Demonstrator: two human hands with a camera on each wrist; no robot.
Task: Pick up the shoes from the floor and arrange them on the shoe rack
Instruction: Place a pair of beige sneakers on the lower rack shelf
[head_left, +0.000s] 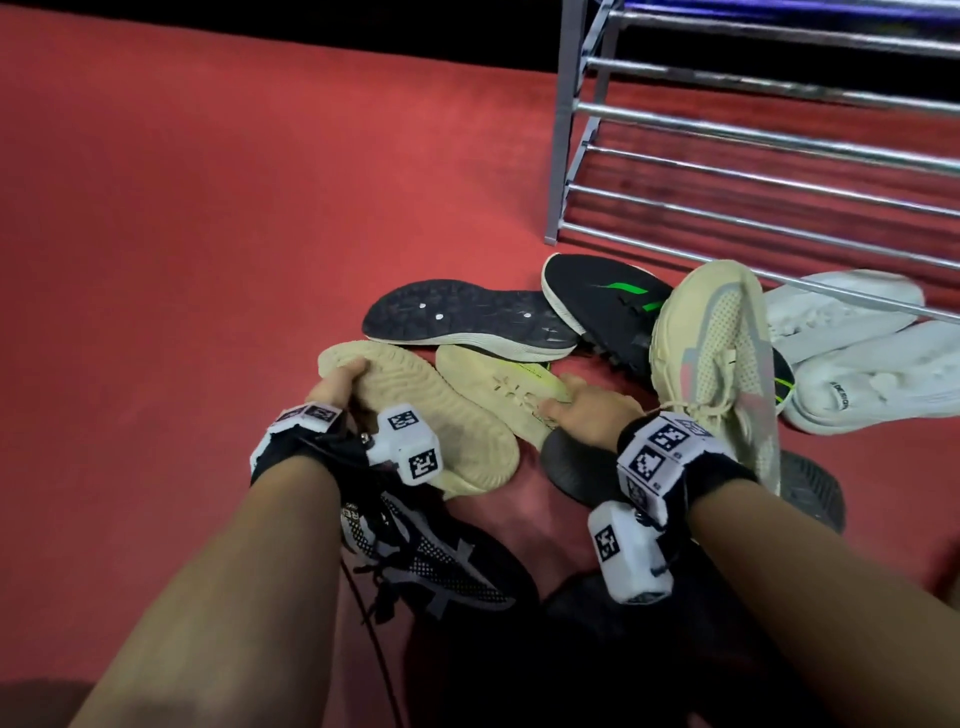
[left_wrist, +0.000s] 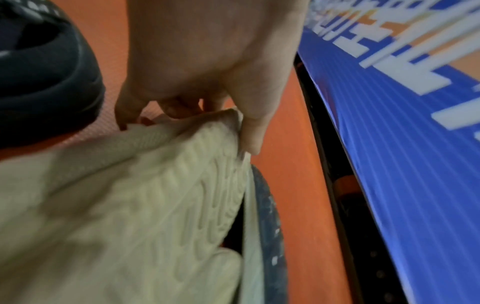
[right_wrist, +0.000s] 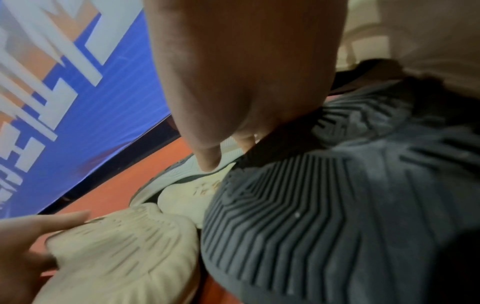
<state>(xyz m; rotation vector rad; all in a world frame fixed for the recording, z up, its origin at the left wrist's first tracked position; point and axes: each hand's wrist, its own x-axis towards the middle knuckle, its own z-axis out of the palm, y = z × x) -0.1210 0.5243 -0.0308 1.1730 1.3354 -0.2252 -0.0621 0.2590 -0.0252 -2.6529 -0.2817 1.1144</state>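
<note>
Several shoes lie in a heap on the red floor. My left hand (head_left: 340, 376) (left_wrist: 187, 119) grips the end of an overturned beige shoe (head_left: 421, 421) (left_wrist: 130, 205), fingers curled round the edge of its sole. My right hand (head_left: 558, 397) (right_wrist: 228, 152) holds the upright beige shoe (head_left: 493, 382) (right_wrist: 187, 197) at its laces, with the fingertips hidden behind a dark ribbed sole (head_left: 576, 467) (right_wrist: 324, 205). The metal shoe rack (head_left: 753, 130) stands at the upper right, its visible bars bare.
Behind the hands lie a black sole-up shoe (head_left: 467, 317) and a black shoe with green stripes (head_left: 608, 301). A third beige shoe (head_left: 722, 364) and white shoes (head_left: 852, 364) lie right. A black-and-white shoe (head_left: 431, 561) sits under my left forearm. A blue banner (left_wrist: 415, 164) borders the floor.
</note>
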